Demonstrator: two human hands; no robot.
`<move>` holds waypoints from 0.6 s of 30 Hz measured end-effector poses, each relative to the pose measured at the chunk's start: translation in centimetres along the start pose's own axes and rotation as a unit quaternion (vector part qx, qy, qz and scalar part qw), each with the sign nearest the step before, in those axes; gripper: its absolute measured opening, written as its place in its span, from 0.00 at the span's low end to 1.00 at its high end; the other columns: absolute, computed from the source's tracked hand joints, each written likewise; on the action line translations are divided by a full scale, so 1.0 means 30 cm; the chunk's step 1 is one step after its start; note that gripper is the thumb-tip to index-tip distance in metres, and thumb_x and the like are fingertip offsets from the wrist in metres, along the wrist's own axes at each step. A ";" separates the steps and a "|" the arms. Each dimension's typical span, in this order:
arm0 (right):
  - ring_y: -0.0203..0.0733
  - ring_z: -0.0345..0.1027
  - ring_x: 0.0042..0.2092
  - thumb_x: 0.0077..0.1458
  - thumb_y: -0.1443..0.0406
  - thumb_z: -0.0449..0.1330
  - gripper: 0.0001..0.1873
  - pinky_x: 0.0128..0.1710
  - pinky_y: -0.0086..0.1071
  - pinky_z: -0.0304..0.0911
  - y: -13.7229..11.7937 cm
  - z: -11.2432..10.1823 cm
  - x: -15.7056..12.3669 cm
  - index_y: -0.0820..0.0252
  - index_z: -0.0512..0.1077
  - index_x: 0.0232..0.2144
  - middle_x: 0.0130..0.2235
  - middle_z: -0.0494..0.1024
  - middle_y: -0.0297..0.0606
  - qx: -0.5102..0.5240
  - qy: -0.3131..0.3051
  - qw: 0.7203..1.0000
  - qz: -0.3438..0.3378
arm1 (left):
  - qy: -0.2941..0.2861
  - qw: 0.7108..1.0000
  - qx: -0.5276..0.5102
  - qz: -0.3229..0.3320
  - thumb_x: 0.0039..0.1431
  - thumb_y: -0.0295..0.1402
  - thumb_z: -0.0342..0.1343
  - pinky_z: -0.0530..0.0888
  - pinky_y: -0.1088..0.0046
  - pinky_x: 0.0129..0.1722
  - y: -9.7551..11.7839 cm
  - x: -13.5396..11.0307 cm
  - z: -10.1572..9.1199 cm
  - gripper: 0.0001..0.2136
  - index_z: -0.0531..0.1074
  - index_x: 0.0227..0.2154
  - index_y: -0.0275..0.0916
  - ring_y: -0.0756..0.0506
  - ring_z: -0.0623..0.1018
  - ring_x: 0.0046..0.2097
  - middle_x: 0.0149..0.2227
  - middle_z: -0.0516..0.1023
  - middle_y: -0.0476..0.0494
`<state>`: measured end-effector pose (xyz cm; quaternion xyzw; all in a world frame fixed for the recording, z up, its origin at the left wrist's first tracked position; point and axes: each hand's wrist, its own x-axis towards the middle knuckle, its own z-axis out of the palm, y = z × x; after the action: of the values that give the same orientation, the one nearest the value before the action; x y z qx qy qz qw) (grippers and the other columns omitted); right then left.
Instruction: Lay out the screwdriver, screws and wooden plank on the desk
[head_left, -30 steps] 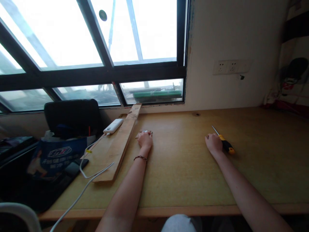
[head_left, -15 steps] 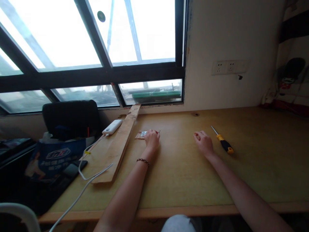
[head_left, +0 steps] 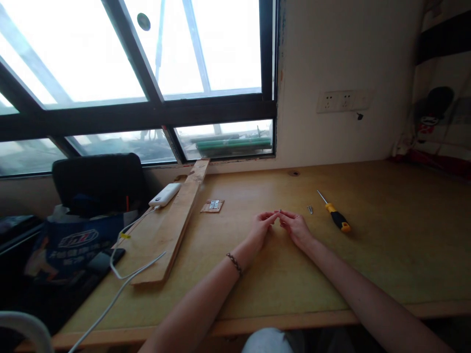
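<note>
My left hand (head_left: 262, 226) and my right hand (head_left: 295, 228) meet over the middle of the table, fingertips together. Both are closed in a pinch around a tiny shiny piece, which looks like a screw (head_left: 280, 211); the fingers hide most of it. Right of my right hand lie a few loose screws (head_left: 310, 210). Beyond them a screwdriver (head_left: 337, 217) with a yellow and black handle rests flat, its tip pointing away from me. Off to the left, a metal hinge (head_left: 214, 204) lies on a small piece of wood (head_left: 206, 208), with no hand on it.
A long wooden board (head_left: 169, 235) lies along the table's left side. On it are a white power bank (head_left: 165, 194) and a white cable (head_left: 110, 301). A black chair (head_left: 97, 179) and a blue bag (head_left: 73, 245) stand left of the table (head_left: 275, 294). A window and wall rise behind.
My left hand has left the hinge and moved right; my right hand has moved left to meet it. The loose screws on the table are now uncovered. The view has shifted slightly right.
</note>
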<state>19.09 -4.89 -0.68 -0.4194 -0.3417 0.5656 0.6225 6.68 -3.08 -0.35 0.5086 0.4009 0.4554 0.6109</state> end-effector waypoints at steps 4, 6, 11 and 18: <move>0.31 0.62 0.26 0.33 0.59 0.68 0.16 0.27 0.27 0.58 -0.002 0.002 0.000 0.60 0.78 0.28 0.28 0.77 0.37 -0.017 0.005 1.000 -0.011 | 0.043 0.999 -0.003 0.007 0.41 0.43 0.61 0.64 0.77 0.29 0.000 0.005 -0.012 0.18 0.75 0.33 0.35 0.51 0.71 0.30 0.30 0.76 0.44; 0.31 0.62 0.26 0.34 0.59 0.68 0.17 0.27 0.28 0.58 -0.003 0.004 -0.002 0.61 0.78 0.29 0.28 0.77 0.37 -0.058 -0.009 0.998 -0.027 | 0.059 0.998 -0.003 0.007 0.40 0.43 0.62 0.64 0.76 0.30 0.001 0.003 -0.012 0.18 0.75 0.33 0.36 0.51 0.71 0.31 0.30 0.76 0.43; 0.33 0.63 0.27 0.35 0.57 0.67 0.16 0.27 0.28 0.59 -0.009 0.000 -0.003 0.62 0.77 0.28 0.27 0.77 0.38 -0.131 -0.004 0.987 -0.087 | 0.053 0.998 0.010 0.015 0.40 0.42 0.61 0.65 0.74 0.31 0.008 -0.001 -0.012 0.16 0.76 0.31 0.36 0.50 0.72 0.31 0.29 0.77 0.42; 0.33 0.62 0.23 0.37 0.55 0.65 0.18 0.24 0.28 0.59 -0.001 -0.024 0.016 0.65 0.78 0.26 0.22 0.75 0.38 -0.211 0.024 0.972 -0.103 | 0.058 0.998 0.018 0.022 0.37 0.38 0.63 0.66 0.73 0.33 0.007 -0.005 -0.009 0.15 0.77 0.30 0.34 0.48 0.73 0.32 0.30 0.78 0.41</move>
<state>19.82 -4.53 -0.98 -0.5173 -0.4797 0.4036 0.5827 6.34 -3.13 -0.19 0.5014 0.4325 0.4897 0.5672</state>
